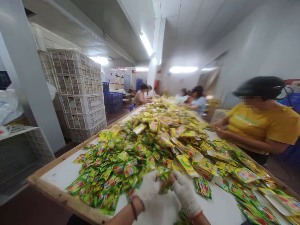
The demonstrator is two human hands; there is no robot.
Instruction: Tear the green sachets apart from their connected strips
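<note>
Head view — left grip (pixel 148 188), right grip (pixel 185 191) hold packets (pixel 165 180).

Grn & red pkts (pixel 112 172), wht gloves (pixel 187 197)

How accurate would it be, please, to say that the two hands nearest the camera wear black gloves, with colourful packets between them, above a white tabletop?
Not quite: the gloves are white, not black, as the head view shows. The left hand and right hand do have colourful packets between them, above a white tabletop.
</note>
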